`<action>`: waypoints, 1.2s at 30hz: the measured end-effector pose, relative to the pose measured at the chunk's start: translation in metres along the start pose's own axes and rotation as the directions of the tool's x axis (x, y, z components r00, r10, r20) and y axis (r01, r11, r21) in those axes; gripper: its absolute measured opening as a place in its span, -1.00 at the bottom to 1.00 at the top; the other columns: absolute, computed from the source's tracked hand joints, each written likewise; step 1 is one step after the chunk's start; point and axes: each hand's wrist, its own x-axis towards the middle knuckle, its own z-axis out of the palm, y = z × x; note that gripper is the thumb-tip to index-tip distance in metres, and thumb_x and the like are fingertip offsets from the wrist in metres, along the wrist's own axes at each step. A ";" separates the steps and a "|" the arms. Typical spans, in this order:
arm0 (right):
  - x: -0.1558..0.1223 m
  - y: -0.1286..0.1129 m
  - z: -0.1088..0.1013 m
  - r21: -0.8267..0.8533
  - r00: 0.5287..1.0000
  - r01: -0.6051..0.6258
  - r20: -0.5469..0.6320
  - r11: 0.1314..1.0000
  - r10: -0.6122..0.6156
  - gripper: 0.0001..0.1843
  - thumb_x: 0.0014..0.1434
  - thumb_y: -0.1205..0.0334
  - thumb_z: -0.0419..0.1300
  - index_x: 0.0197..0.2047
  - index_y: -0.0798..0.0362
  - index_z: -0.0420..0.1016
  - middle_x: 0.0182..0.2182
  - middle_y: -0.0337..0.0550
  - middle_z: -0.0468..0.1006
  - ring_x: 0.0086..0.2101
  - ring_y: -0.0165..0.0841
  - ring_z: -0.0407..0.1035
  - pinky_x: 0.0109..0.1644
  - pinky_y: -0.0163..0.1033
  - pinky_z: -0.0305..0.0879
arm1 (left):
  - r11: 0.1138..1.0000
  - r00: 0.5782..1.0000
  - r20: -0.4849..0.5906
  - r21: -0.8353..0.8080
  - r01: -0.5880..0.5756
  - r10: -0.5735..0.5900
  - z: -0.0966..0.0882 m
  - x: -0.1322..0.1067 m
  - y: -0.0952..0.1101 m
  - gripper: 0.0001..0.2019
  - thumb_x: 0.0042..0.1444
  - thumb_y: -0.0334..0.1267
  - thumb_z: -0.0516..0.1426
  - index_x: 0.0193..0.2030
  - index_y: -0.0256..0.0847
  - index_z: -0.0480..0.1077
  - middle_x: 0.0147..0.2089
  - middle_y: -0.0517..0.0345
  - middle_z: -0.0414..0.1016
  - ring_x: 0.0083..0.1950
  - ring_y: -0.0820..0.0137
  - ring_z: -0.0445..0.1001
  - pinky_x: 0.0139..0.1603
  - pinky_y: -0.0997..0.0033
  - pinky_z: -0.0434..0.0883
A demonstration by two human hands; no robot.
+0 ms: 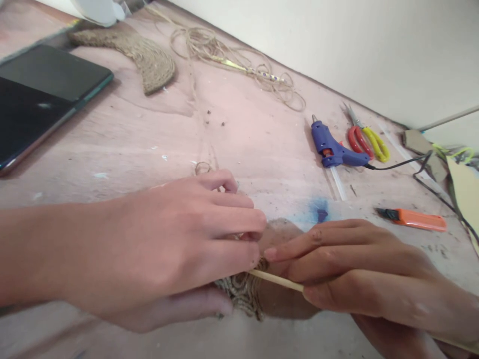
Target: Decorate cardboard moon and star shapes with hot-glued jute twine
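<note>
A: Left hand (175, 244) lies palm down at centre front of the worktop (262, 134); its fingers are curled together over a cardboard piece (279, 234) partly wrapped in twine (243, 294); grip clamped on that wrapped end.

B: Right hand (359, 271)?

A: Fingers closed on a thin wooden stick (277, 280); the stick tip touches the twine wrapping just below the left fingertips; index finger stretched along the cardboard.

B: Where does the piece sit?

A: On the worktop between both hands, near the front edge; its underside is hidden.

B: Surroundings?

A: Blue glue gun (333, 147) with black cord, well behind the right hand; red and yellow scissors (364, 139) just beside it; orange cutter (415, 219) near the right hand; dark phone (41, 94) far left; a woven twine shape (149, 55) and loose twine (224, 50) at the back.
</note>
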 end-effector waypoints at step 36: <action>-0.025 0.021 -0.003 0.070 0.996 0.018 -0.089 0.997 -0.012 -0.56 0.98 0.07 0.05 0.04 -0.07 0.66 -0.14 -0.14 0.93 0.07 -0.16 0.98 0.25 -0.03 0.94 | 0.985 0.988 0.134 -0.161 -0.056 0.078 -0.007 0.005 -0.019 -0.60 0.95 -0.31 0.02 0.07 -0.01 0.64 -0.06 0.14 0.84 -0.07 0.16 0.71 0.35 -0.01 0.54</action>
